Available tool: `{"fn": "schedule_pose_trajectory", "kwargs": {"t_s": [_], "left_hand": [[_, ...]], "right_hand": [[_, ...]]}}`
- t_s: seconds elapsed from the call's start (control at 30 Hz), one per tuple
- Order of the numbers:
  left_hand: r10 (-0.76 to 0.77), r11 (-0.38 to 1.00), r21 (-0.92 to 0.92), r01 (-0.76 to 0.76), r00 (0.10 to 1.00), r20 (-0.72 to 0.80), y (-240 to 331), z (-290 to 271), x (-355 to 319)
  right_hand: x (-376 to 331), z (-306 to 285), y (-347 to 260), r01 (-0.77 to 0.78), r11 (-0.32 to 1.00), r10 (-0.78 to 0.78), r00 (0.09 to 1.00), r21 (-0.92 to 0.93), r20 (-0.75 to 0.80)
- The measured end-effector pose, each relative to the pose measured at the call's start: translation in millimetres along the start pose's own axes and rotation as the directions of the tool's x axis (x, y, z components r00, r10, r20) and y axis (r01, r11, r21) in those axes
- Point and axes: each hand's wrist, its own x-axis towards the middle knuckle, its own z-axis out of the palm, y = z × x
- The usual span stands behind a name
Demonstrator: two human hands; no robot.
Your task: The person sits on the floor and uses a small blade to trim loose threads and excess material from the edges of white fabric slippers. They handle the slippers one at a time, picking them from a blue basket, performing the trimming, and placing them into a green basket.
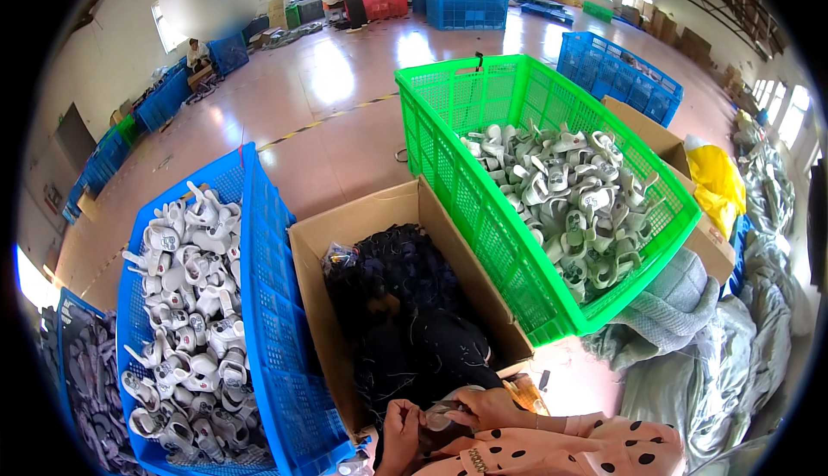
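Observation:
Low in the middle of the head view, my left hand [400, 435] and my right hand [488, 408] come close together above my lap. Between them is a small pale grey piece [441, 416] that looks like a little shoe upper. The fingers of both hands are closed on it, and they cover much of its shape. Just ahead of my hands are my dark trouser legs [444, 347], speckled with loose threads. An open cardboard box [310, 252] with dark navy fabric pieces [405, 260] stands against them.
A blue crate [289, 338] of small grey shoes [194, 303] stands to the left, a green crate [483, 209] of similar shoes to the right. Wrapped bundles [724, 364] and a yellow bag [718, 183] lie at far right. People sit or stand among crates across the hall.

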Motion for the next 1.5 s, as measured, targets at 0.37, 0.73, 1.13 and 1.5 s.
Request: {"fn": "schedule_pose_trajectory", "kwargs": {"t_s": [0.37, 0.73, 1.13, 1.5], "left_hand": [[-0.01, 0.891, 0.454, -0.002, 1.0, 0.023, 39, 12, -6], [0.16, 0.558, 0.802, -0.215, 0.976, 0.15, 56, 40, 1], [0.208, 0.675, 0.721, -0.159, 0.978, 0.021, 36, 50, 0], [0.254, 0.605, 0.765, -0.222, 0.964, 0.079, 37, 45, -1]], "right_hand": [[5, 8, 23, 0.008, 0.995, -0.002, 0.998, 0.101, -0.06], [12, 4, 46, -0.044, 0.929, 0.048, 0.999, 0.368, -0.002], [17, 4, 67, -0.04, 0.922, 0.02, 0.998, 0.386, 0.055], [15, 10, 63, -0.022, 0.95, 0.036, 0.999, 0.313, -0.039]]}}
